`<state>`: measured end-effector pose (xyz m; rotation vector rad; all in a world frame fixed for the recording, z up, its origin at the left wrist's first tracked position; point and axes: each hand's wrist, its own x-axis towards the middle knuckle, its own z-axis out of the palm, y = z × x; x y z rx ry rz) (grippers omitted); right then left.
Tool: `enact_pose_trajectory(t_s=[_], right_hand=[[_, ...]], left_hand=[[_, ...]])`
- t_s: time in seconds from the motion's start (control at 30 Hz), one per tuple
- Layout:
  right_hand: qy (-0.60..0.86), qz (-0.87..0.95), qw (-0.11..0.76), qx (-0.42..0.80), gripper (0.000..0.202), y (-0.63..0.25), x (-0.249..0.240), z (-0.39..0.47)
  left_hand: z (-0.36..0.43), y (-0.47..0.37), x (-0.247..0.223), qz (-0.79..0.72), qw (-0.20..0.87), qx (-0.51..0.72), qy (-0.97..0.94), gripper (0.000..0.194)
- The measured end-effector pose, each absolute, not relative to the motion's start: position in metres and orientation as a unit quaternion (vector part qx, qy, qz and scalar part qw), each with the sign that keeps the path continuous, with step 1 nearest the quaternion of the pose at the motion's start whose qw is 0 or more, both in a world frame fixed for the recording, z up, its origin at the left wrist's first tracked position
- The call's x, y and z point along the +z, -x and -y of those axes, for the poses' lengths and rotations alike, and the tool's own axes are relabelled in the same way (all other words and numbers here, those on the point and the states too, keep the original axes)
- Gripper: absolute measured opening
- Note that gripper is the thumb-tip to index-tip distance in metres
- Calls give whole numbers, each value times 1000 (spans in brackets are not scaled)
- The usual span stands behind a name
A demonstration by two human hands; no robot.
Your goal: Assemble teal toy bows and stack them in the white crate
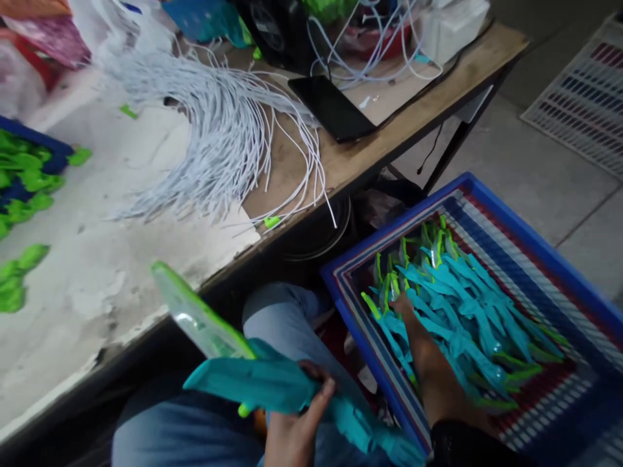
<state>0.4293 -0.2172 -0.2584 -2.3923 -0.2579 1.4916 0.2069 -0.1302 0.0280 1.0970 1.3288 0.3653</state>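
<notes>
My left hand (pixel 296 418) is closed around a turquoise plastic toy piece (pixel 257 384), held above my lap at the table's edge. From this piece a clear blade with a bright green rim (pixel 199 311) sticks up to the left. Over on the right, my right hand (pixel 403 308) reaches into a blue plastic crate (pixel 396 237). Its fingers are blurred and partly hidden at the near left of a heap of similar turquoise pieces (pixel 452 318) with green-rimmed clear parts, so I cannot tell whether they grip one.
A large bundle of white cords (pixel 228 130) lies across the worktable (pixel 63 337). Beside it rests a black phone-like slab (pixel 333 107). Small green parts (pixel 29 172) fill a blue tray at the left. Behind the crate, a white grid rack (pixel 584 97) is on the tiled floor.
</notes>
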Motion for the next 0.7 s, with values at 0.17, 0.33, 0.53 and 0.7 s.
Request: enact_pose_trajectory(t_s=[0.17, 0.33, 0.53, 0.7], right_hand=[[820, 37, 17, 571, 36, -415, -277, 216], [825, 55, -3, 563, 23, -411, -242, 249], [877, 58, 88, 468, 12, -450, -136, 288], [873, 28, 341, 349, 26, -504, 11, 330]], left_hand=[[127, -211, 25, -634, 625, 176, -420, 38], [132, -217, 30, -575, 658, 160, -460, 27], [143, -211, 41, -458, 762, 189, -417, 22], [105, -176, 118, -279, 785, 359, -420, 23]])
